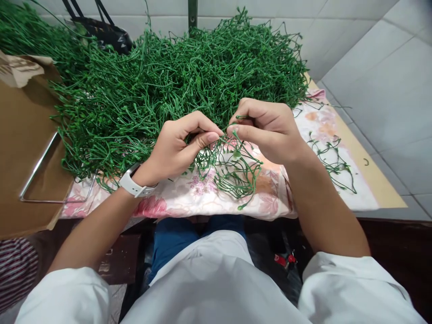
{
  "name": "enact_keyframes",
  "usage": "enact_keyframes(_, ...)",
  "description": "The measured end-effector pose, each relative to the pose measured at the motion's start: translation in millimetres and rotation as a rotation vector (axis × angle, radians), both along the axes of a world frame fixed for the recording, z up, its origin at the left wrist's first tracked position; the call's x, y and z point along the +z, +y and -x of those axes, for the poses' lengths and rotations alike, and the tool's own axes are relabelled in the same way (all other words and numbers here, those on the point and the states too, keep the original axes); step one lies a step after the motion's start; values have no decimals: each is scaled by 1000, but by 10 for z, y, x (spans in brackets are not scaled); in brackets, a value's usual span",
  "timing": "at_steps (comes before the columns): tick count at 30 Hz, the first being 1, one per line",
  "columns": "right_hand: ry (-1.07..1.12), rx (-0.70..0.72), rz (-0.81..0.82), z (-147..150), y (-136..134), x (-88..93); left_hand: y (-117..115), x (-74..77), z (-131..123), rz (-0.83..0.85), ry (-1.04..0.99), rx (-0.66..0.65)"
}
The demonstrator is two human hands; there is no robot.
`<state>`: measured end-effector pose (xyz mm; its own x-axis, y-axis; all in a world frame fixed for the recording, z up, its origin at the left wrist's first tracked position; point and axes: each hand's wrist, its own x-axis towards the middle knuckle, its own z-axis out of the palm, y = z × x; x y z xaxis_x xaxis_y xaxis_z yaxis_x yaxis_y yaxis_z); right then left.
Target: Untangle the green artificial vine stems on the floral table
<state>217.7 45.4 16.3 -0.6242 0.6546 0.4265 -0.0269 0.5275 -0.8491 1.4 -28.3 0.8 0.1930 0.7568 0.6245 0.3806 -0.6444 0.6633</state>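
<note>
My left hand (182, 144) and my right hand (266, 128) meet over the table's front edge, both pinched on one green plastic sprig (232, 168) whose thin branches hang down onto the flowered cloth (189, 198). Thumbs and forefingers nearly touch at the top of the sprig. A white watch (132, 182) is on my left wrist. Just behind the hands lies a big heap of the same green plastic stems (162, 76), covering most of the table.
A finished-looking green sprig (332, 162) lies alone on the cloth at the right. A brown cardboard sheet (20, 148) with a metal wire frame (40, 180) lies at the left. A black bag (108, 36) stands against the tiled wall behind.
</note>
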Motion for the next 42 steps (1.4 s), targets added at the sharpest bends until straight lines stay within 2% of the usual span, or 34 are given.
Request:
enact_keyframes(3,-17,-90,-92,-31,58,-16,35,-30,31,-99,99,41)
enact_keyframes(6,120,-241,-146,-109,195,-48,51,-43,63,-154,100,125)
enact_keyframes(9,380,-324,-5,-191,314,-20,29,-28,69,-114,-1,182)
enact_keyframes(12,570,-270,240,-198,344,47,-3,9,55,-40,-79,132)
enact_keyframes(14,626,-206,327,-155,327,63,-9,28,47,1,-107,67)
enact_keyframes(18,576,-65,458,-35,274,-1,8,29,38,24,-161,-38)
enact_keyframes(21,480,20,528,21,243,-55,11,13,27,45,-154,-38)
enact_keyframes(25,504,66,633,45,239,-74,-2,8,6,64,-144,-38)
enact_keyframes(29,537,61,735,32,247,-64,18,3,2,4,-176,-91)
enact_keyframes(37,429,25,796,47,141,20,68,-42,17,-57,-210,-149)
enact_keyframes(42,356,196,635,45,72,15,72,-59,10,-53,-196,-137)
